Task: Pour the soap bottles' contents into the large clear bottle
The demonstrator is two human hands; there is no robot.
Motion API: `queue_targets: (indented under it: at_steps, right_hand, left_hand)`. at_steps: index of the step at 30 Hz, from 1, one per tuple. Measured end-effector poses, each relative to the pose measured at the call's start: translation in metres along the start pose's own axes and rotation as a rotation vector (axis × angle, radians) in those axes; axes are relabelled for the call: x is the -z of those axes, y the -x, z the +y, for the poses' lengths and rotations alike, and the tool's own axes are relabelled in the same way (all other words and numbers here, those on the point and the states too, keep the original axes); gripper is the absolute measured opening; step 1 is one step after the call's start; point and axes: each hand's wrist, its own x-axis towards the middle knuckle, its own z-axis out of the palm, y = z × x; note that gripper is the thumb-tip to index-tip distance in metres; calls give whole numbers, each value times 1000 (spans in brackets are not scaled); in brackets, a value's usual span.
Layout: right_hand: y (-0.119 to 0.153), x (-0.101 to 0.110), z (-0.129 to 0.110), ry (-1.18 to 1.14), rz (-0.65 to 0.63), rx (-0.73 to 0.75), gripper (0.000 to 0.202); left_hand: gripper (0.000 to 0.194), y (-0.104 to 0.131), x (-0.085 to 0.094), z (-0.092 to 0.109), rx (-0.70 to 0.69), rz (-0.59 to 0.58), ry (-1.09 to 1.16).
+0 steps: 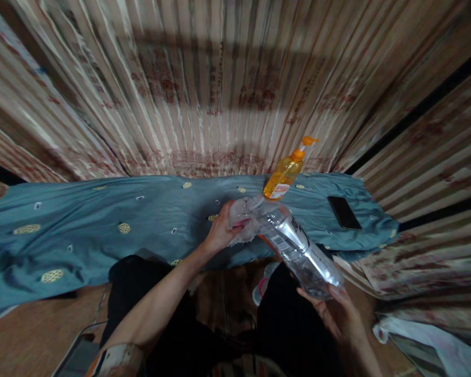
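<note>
Striped curtain backdrop, blue cloth-covered counter [82, 220], left hand [220, 230] grip closed on crumpled plastic wrap [243, 214], right hand [337, 309] cupping clear plastic bottle [298, 246], orange pump bottle [284, 175], black phone [344, 212] nearby.

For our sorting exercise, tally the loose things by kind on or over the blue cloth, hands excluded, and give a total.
Clear plastic bottle, held by both hands: 1
Orange pump bottle: 1
Black phone: 1
Crumpled clear wrap at the left hand: 1
Total: 4
The right hand supports the clear bottle's base.
</note>
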Motion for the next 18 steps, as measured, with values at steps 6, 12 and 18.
queue_targets:
  at_steps: [6,12,18]
  right_hand:
    - [2,-9,-5,16,29,-6,45]
    - [2,-7,-2,47,6,37,37]
    - [4,-4,-2,104,-50,142,36]
  left_hand:
    - [66,-1,-1,-7,-35,11,21]
    - [73,0,-3,-12,-36,11,15]
    - [79,0,-1,-9,-15,1,-14]
